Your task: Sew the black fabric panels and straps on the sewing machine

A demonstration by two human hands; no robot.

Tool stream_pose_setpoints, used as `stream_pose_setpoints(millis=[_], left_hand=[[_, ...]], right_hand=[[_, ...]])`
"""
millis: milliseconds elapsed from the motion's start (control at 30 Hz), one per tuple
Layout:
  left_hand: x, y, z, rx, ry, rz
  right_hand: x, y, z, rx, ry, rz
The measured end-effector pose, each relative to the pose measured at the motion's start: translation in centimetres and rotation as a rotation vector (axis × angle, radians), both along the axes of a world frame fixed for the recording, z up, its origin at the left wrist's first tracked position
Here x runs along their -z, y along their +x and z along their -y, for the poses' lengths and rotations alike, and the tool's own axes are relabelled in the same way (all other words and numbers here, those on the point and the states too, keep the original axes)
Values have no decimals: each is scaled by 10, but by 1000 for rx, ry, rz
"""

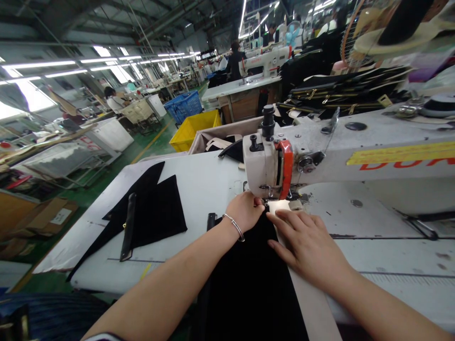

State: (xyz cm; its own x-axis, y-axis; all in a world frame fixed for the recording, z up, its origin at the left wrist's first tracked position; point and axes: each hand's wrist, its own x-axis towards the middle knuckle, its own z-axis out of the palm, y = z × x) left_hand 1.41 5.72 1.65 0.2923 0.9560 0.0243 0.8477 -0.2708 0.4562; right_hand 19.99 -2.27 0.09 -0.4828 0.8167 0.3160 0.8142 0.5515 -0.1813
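A white sewing machine [320, 151] with an orange guard stands over the table, and a small light shines under its head. Just left of the needle area, my left hand [245, 213] is closed, its fingertips pinching the far edge of a black fabric piece [254, 293]. That piece hangs toward me over the table's front edge. My right hand [309, 241] lies with fingers stretched out on the fabric's right side, where a pale strip [311, 303] runs along it. The needle and the exact pinch point are hidden by my fingers and the machine head.
Black fabric panels [156, 215] with a dark zipper-like strip [128, 227] lie on the left of the white table [202, 182]. Behind stand a yellow crate [195, 128] and a blue basket [183, 105]. Black zippered pieces [337, 92] are piled behind the machine. Other people work farther off.
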Motion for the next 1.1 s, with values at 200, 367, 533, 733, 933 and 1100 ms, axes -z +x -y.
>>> stream_pose_setpoints(millis=[200,367,533,733,933,1100], left_hand=[[3,3,-3,-22,24,-34],[-9,-3,17,45,158,-58],[-10,-18,51,338,262,-111],[1,-24,49,382,258,-148],[0,-26,45,387,242,-132],[1,-28,42,388,196,-130]], right_hand=[[-1,-1,0,4,-13,1],[-2,0,0,8,-33,4],[-3,1,2,-2,-49,-9],[-4,-2,1,14,-60,-8],[-2,0,4,4,-66,-10],[-3,0,5,-1,-56,-23]])
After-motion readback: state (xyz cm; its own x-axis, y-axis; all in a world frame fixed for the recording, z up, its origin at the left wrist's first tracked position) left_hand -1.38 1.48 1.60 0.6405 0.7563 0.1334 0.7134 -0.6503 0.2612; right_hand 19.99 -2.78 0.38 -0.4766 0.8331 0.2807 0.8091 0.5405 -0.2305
